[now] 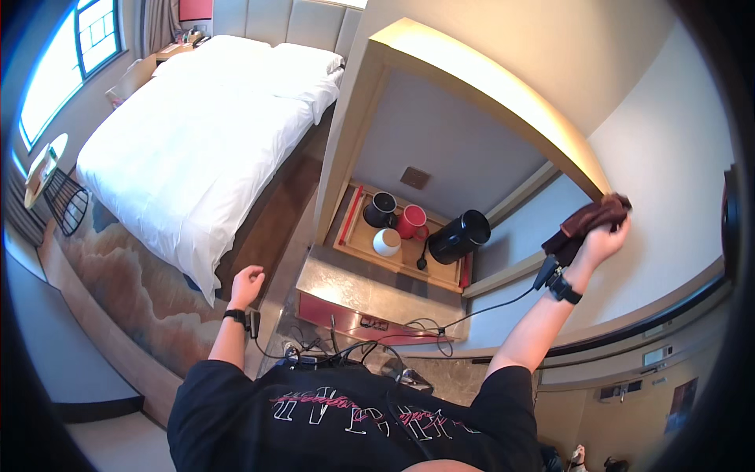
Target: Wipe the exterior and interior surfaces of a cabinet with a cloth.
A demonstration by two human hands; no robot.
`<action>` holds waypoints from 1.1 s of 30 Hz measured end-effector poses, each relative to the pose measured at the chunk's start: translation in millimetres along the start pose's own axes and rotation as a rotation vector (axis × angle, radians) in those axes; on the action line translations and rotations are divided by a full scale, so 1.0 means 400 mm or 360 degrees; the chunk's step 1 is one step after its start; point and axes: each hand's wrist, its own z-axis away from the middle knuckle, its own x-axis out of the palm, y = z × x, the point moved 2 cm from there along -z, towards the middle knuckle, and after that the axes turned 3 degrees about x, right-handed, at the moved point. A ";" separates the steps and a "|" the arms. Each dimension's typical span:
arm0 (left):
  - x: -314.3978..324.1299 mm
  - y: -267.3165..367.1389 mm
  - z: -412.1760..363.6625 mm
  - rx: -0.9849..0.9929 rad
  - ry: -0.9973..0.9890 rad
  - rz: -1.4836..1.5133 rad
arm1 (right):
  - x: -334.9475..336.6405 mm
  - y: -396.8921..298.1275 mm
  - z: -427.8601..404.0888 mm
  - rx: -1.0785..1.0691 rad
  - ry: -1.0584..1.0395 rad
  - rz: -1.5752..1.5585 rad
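My right hand (604, 241) is raised at the right, gripping a dark brown cloth (581, 227) against the edge of the wooden niche frame (495, 76). My left hand (248, 283) hangs at the lower left with fingers loosely curled, holding nothing, between the bed and the cabinet. Inside the niche, a wooden tray (354, 236) bears a black mug (380, 209), a red mug (412, 222), a white cup (387, 242) and a black electric kettle (459, 237).
The niche's stone counter (330, 271) has a red drawer front (330, 311) below it. A white-covered bed (194, 130) fills the upper left, with a black wire stool (66, 200) beyond its foot. Cables (483, 307) run from both wrists to my waist.
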 end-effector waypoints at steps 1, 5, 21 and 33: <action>-0.018 -0.044 0.011 -0.0076 -0.0001 0.0003 | 0.030 -0.012 -0.009 -0.0105 -0.0014 0.0396; -0.081 -0.193 0.043 -0.0266 0.0016 -0.0004 | 0.164 -0.098 0.013 -0.0593 -0.0264 0.1261; -0.039 0.038 -0.159 0.0042 -0.0244 0.0277 | 0.825 -0.468 0.263 -0.0726 -0.1063 0.0472; -0.100 -0.115 -0.075 -0.0183 -0.0177 0.0514 | 0.742 -0.464 0.225 -0.0942 -0.1318 0.0638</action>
